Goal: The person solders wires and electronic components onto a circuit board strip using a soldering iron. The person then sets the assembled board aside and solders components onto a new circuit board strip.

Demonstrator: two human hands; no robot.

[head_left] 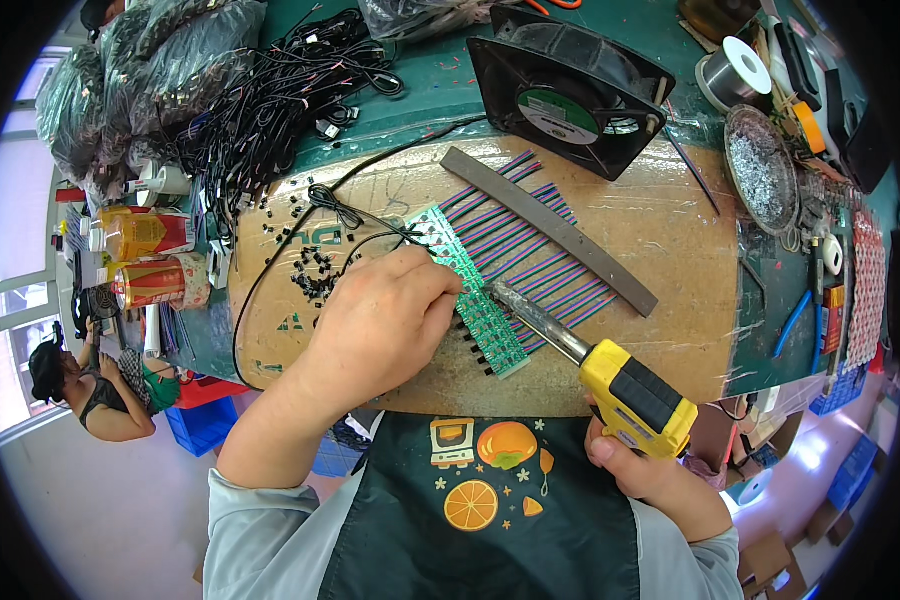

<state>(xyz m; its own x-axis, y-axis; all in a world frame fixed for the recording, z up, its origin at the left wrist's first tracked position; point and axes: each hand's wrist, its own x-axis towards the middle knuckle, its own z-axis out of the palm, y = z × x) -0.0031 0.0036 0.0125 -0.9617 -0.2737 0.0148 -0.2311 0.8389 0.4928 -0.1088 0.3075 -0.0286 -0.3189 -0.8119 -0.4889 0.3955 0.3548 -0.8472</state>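
Note:
A long green circuit board (pixel 480 318) lies slantwise on the brown work mat. Rows of purple, green and black wires (pixel 530 235) run from its right side under a flat grey bar (pixel 555 235). My left hand (pixel 385 315) is closed at the board's left edge, thumb and forefinger pinched together; what they hold is hidden. My right hand (pixel 620 460) grips a yellow and black soldering gun (pixel 638 400). Its metal tip reaches the board just right of my left fingertips. A black cable (pixel 380 222) ends at the board's upper part.
Small black parts (pixel 315 275) lie scattered left of my left hand. Behind are a black fan (pixel 570 90) and a heap of black cables (pixel 280 100). Right stand a solder spool (pixel 738 70) and a round dish (pixel 763 165). Another person (pixel 95 385) sits far left.

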